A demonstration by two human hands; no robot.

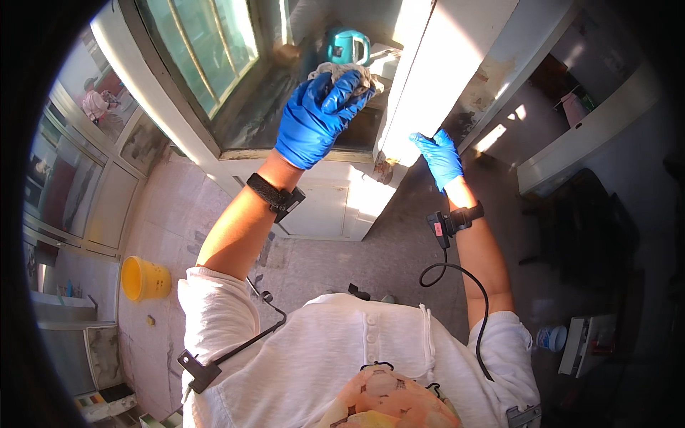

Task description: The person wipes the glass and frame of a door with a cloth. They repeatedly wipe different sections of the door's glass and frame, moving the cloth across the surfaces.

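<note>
My left hand (317,120), in a blue glove, presses a crumpled greyish cloth (369,83) against the glass pane (257,115) of a white door or window panel. The cloth shows beyond the fingers; its rest is hidden under the hand. A turquoise jug-like container with a handle (342,45) appears in or through the glass just above the cloth. My right hand (441,160), also gloved in blue, is at the sunlit white edge (423,96) of the panel. Its fingertips are beside or on that edge; whether they grip it is not plain.
A yellow bucket (144,278) stands on the worn floor (160,224) at left, near a small block (150,320). Dark chairs (583,230) and a small white tub (552,338) are at right. Behind windows at far left, a person (96,101) is visible. A cable (476,283) loops from my right wrist.
</note>
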